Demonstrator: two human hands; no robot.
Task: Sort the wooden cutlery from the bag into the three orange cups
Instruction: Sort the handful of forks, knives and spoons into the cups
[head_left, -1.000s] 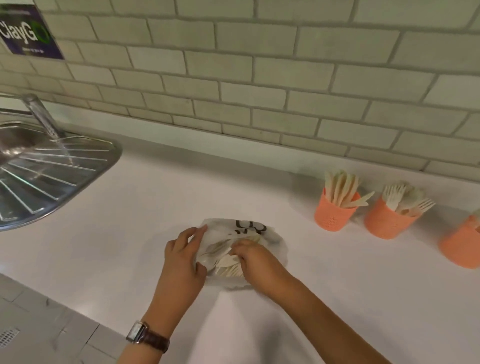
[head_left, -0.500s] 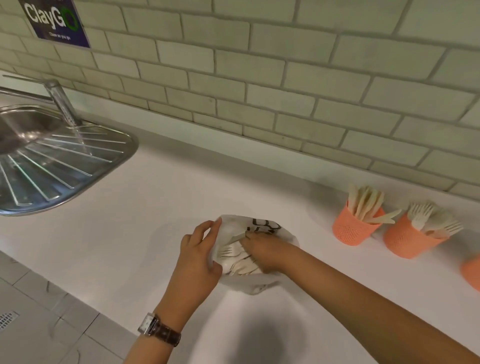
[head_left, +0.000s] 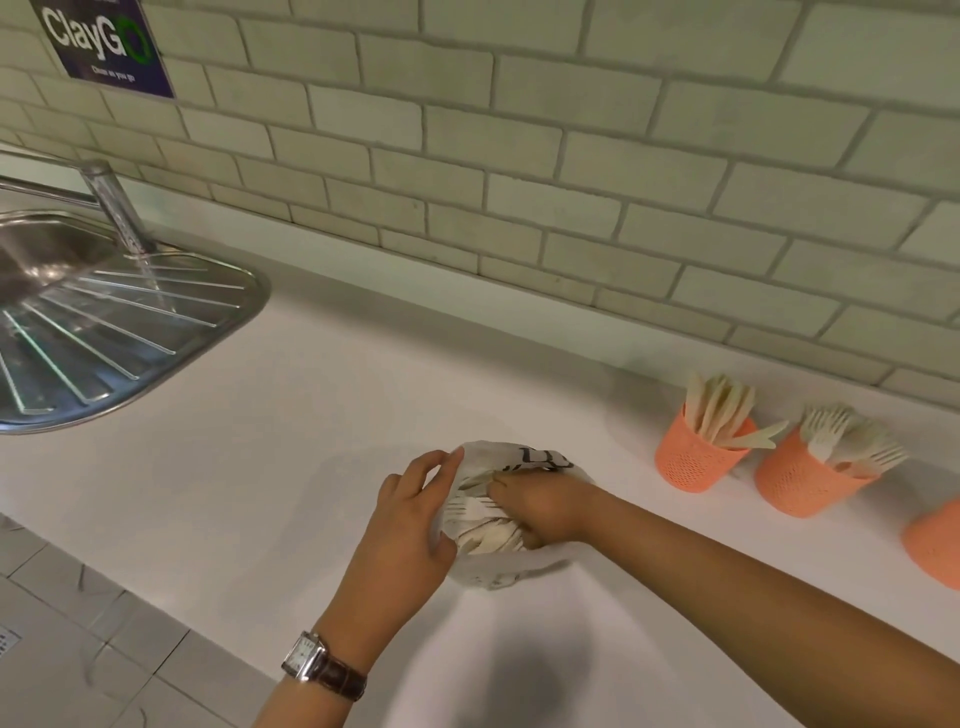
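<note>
Right hand deeper in crumpled bag, pale cutlery showing.

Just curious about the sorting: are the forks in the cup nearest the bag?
No, that cup holds knives; the forks stand in the next cup along.

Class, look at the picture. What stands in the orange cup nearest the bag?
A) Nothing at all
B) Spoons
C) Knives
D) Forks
C: the cup nearest the bag holds flat, tineless wooden knives; the forks stand in the next cup.
</note>
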